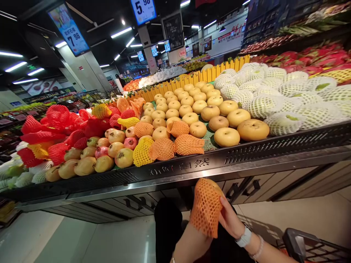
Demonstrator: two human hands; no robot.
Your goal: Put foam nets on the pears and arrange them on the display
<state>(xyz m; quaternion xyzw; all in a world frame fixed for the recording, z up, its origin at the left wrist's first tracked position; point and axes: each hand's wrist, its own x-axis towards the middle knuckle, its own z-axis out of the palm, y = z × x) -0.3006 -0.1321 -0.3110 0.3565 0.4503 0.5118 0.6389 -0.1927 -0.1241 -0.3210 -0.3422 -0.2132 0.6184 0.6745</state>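
One orange-netted fruit (206, 207) is clamped between the left grip (192, 241) and right grip (231, 220).

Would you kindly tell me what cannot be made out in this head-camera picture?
Head view, left hand: its fingers are hidden by the orange foam-mesh sleeve.
Head view, tan-skinned fruit: mostly covered by that sleeve.
Head view, dark grid-sided shopping cart: cut off by the right and bottom edges.
Head view, blue-and-white rectangular price screen reading 5.98: upper part cut off by the top edge.
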